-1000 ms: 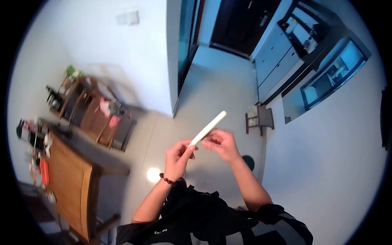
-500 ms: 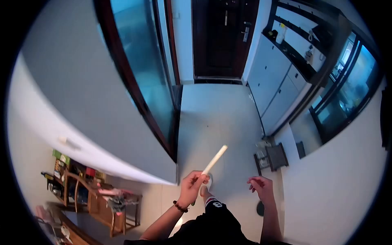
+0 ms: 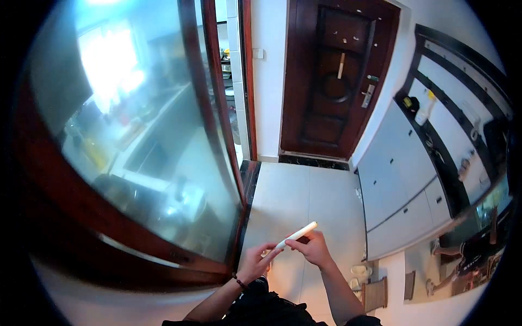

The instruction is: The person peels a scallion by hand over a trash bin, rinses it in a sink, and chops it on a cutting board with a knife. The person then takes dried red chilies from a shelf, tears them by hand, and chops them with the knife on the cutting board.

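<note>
White stick clamped near lower end by left hand, farther up by right hand; best supported lightly, evenly.

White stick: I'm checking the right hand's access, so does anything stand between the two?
Nothing visible does. The right hand is right up against the white stick and appears to touch it. The left hand grips the stick's lower end, off to one side, not between them.
</note>
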The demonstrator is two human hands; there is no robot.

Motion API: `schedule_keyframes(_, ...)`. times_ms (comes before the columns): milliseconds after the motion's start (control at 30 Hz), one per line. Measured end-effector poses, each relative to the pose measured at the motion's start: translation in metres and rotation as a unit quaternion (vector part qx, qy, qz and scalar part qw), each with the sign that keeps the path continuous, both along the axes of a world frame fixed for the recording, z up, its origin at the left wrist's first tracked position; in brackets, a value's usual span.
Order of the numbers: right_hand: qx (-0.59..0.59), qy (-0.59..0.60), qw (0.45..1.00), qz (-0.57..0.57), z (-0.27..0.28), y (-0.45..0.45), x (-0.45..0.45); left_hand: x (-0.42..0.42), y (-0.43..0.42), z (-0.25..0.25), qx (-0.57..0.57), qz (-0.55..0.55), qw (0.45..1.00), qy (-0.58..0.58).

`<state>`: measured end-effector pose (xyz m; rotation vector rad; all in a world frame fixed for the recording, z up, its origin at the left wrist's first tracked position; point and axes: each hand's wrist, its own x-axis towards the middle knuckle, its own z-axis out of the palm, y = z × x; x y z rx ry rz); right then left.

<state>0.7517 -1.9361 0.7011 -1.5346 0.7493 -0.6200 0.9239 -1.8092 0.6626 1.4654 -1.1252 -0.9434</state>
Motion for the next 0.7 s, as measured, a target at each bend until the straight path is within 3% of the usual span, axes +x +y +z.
schedule_keyframes(67,-0.028,0.015,1.0,0.0,-0.003,-0.076,0.04,0.036,-0.074,-0.012,-0.01,0.01,1.0,0.0)
schedule_keyframes(133,-0.133,0.051,0.99,0.003,0.011,-0.144,0.077,0.072,-0.145,0.0,-0.039,0.013,0.998,-0.047)
schedule_keyframes(167,-0.135,0.054,0.989,0.009,0.016,-0.175,0.095,0.09,-0.183,0.009,-0.089,0.015,0.992,-0.09)
schedule_keyframes(267,-0.178,0.065,0.982,0.013,0.038,-0.276,0.139,0.133,-0.299,0.029,-0.153,-0.005,0.985,-0.077)
schedule_keyframes(333,-0.222,0.062,0.973,-0.005,0.048,-0.342,0.165,0.157,-0.362,0.052,-0.102,-0.004,0.991,-0.092)
schedule_keyframes(467,-0.209,0.053,0.976,0.022,0.044,-0.478,0.228,0.217,-0.489,0.039,-0.121,0.02,0.981,-0.153)
schedule_keyframes(600,-0.17,0.01,0.984,0.056,0.005,-0.624,0.302,0.288,-0.6,-0.017,-0.139,0.2,0.965,-0.099)
schedule_keyframes(700,-0.179,0.035,0.971,0.157,0.011,-0.724,0.363,0.347,-0.672,-0.04,-0.132,0.37,0.918,0.056)
